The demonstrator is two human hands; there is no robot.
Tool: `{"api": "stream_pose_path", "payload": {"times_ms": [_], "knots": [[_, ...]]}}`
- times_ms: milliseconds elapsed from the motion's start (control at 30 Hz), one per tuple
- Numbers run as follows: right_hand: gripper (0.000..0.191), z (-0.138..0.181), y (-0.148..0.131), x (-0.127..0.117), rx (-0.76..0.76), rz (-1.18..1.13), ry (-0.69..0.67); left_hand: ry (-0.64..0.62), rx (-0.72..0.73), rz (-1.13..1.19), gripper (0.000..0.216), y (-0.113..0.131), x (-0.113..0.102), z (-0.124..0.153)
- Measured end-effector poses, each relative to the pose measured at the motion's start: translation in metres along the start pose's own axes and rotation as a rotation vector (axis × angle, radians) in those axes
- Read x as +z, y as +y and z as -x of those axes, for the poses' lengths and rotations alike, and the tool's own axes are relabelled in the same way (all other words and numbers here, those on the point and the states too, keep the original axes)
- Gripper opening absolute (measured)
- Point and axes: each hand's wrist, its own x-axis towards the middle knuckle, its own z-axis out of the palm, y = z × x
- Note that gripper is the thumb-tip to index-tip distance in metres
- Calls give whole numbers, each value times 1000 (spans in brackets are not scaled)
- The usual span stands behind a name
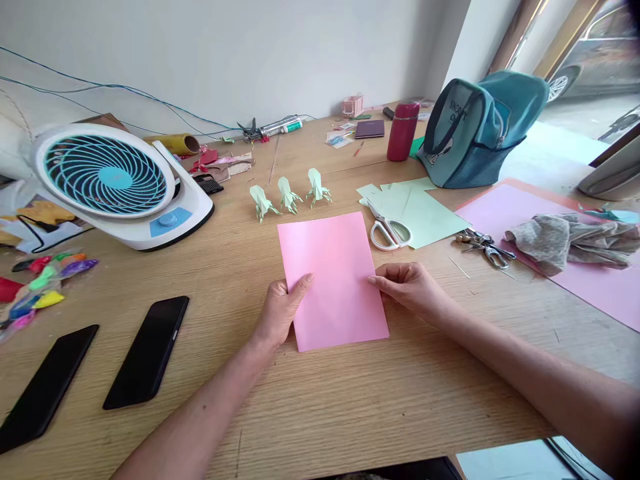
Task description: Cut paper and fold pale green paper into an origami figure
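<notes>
A rectangular sheet of pink paper (335, 287) is held up off the wooden table between my two hands. My left hand (283, 307) grips its left edge, thumb on top and fingers hidden underneath. At the right edge, my right hand (407, 287) pinches the sheet between thumb and fingers. Just beyond the paper stand three pale green folded paper figures (289, 195). White-handled scissors (390, 233) lie by its upper right corner, partly over pale green paper sheets (425, 217).
Two black phones (147, 353) and a white fan (175, 220) occupy the left side. To the right are keys (485, 248), a grey cloth (570, 243) and larger pink sheets (595, 287). A red bottle (403, 133) and a teal bag (480, 133) stand at the back.
</notes>
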Motion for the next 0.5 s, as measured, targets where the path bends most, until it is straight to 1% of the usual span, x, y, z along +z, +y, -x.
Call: {"api": "stream_pose_path", "payload": {"times_ms": [133, 233, 400, 500], "knots": [[46, 0, -1, 0, 11, -19, -15, -3, -7, 4, 38, 2, 1, 1], [47, 1, -7, 0, 29, -54, -21, -19, -12, 80, 42, 5, 0, 0], [51, 2, -18, -1, 87, -107, 16, -88, 46, 289, 43, 9, -1, -2], [52, 2, -20, -2, 105, -122, 37, -170, 44, 320, 45, 9, -4, -2]]}}
